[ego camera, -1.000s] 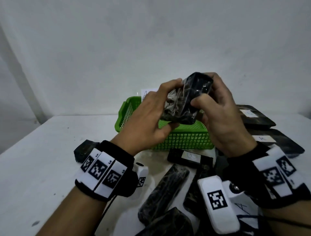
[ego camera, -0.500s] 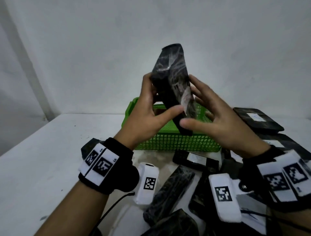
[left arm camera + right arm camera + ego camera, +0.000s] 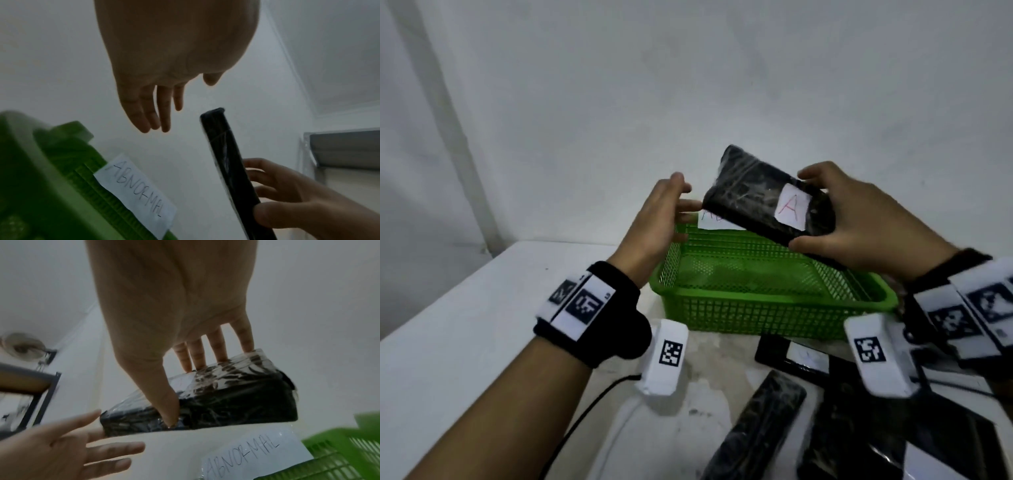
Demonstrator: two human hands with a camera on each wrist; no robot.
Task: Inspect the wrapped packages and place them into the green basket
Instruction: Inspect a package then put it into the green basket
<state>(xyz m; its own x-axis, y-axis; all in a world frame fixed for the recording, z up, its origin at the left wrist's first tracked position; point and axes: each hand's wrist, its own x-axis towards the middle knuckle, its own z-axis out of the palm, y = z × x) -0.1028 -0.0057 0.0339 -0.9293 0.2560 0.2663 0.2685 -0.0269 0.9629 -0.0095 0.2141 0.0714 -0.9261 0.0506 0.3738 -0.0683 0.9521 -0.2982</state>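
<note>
A black package (image 3: 751,197) wrapped in clear film, with a white label marked "A", hangs tilted above the green basket (image 3: 767,301). My right hand (image 3: 859,219) grips its right end, thumb underneath and fingers over the far edge; the right wrist view shows the package (image 3: 226,395) pinched this way. My left hand (image 3: 654,219) is open with straight fingers just left of the package, apart from it or barely at its corner. In the left wrist view the left fingers (image 3: 152,110) hang clear of the package's edge (image 3: 224,155).
A paper note reading "ABNORMAL" (image 3: 135,190) is fixed to the basket's far wall. Several more black wrapped packages (image 3: 760,421) lie on the white table in front of and right of the basket. A wall stands close behind the basket.
The package went from upright between both hands to tilted flat with its "A" label facing me. My left hand let go and opened; the right hand alone holds it now.
</note>
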